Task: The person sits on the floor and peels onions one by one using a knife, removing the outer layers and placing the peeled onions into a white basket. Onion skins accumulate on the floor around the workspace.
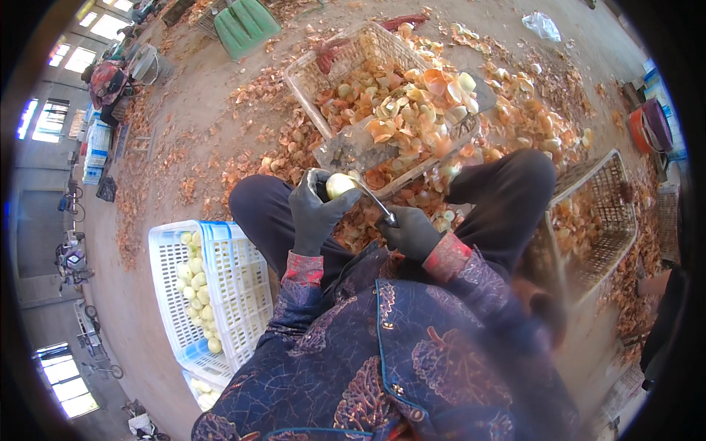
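Note:
My left hand [316,210], in a dark glove, grips a pale onion [340,186] between thumb and fingers. From the right, my gloved right hand [411,231] grasps the handle of a knife [380,205], whose blade reaches to the onion's right side. Both hands are held above my lap, close to the near edge of a dirty plastic crate [310,105]. Heaped in that crate are onion skins [397,110], with a flat grey board [358,146] across its near left part. A white plastic basket [237,281] of peeled onions [196,286] stands left of my knee.
Another crate [623,231] with skins stands to the right, beside a person's arm [656,284]. Loose skins [524,110] litter the floor. A green plastic scoop [245,27] lies beyond. Another person [107,82] sits far left near a bucket [149,63].

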Available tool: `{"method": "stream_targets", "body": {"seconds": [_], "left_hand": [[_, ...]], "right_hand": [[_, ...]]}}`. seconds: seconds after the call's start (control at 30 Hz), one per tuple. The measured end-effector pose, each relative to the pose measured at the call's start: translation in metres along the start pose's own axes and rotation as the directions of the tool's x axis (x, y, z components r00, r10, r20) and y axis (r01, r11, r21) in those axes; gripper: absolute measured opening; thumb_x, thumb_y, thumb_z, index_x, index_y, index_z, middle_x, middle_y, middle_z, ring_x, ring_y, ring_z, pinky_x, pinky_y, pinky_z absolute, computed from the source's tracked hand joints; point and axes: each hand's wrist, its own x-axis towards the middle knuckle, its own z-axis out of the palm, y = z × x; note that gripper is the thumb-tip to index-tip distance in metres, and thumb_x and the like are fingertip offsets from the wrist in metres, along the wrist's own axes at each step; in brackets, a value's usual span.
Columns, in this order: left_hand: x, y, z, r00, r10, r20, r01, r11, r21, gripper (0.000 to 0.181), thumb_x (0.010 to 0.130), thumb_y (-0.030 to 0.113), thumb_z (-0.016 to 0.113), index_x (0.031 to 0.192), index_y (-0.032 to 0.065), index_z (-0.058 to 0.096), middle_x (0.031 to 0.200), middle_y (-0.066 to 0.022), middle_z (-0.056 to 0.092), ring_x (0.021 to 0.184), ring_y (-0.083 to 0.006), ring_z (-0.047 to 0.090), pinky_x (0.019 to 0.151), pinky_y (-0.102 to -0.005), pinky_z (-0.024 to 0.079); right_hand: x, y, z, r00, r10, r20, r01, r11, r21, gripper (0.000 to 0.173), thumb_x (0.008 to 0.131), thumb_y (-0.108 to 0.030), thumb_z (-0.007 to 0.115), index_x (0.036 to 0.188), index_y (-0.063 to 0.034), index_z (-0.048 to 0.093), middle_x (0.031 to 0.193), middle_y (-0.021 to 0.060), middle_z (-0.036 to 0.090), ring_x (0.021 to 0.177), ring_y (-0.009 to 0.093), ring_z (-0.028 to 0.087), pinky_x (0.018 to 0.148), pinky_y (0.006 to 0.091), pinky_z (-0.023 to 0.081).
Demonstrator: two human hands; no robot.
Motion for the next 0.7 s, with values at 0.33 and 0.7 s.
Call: {"method": "stream_targets", "body": {"seconds": [0.33,0.7], "left_hand": [[-0.004,-0.041,-0.007,0.900,-0.196,0.389,0.424,0.601,-0.677,0.031,0.072,0.021,0.075,0.093,0.0045,0.059,0.081,-0.0030,0.063,0.062,-0.0050,0.057,0.052,-0.0160,0.043],[-0.006,-0.014,0.005,0.919,-0.121,0.375,0.287,0.857,-0.427,0.030,0.072,0.018,0.076,0.094,0.0039,0.060,0.085,-0.0007,0.061,0.075,-0.0055,0.056,0.065,-0.0201,0.047]], "right_hand": [[-0.012,-0.009,-0.034,0.784,0.177,0.595,-0.587,0.524,0.618,0.013,0.086,-0.009,0.061,0.090,0.0036,0.062,0.062,0.0073,0.058,0.047,0.011,0.050,0.043,0.0214,0.039],[0.010,-0.040,-0.023,0.986,0.110,-0.126,-0.026,0.847,0.531,0.025,0.085,-0.020,0.064,0.100,-0.0003,0.067,0.061,0.0035,0.060,0.047,0.008,0.051,0.045,0.0250,0.041]]}}
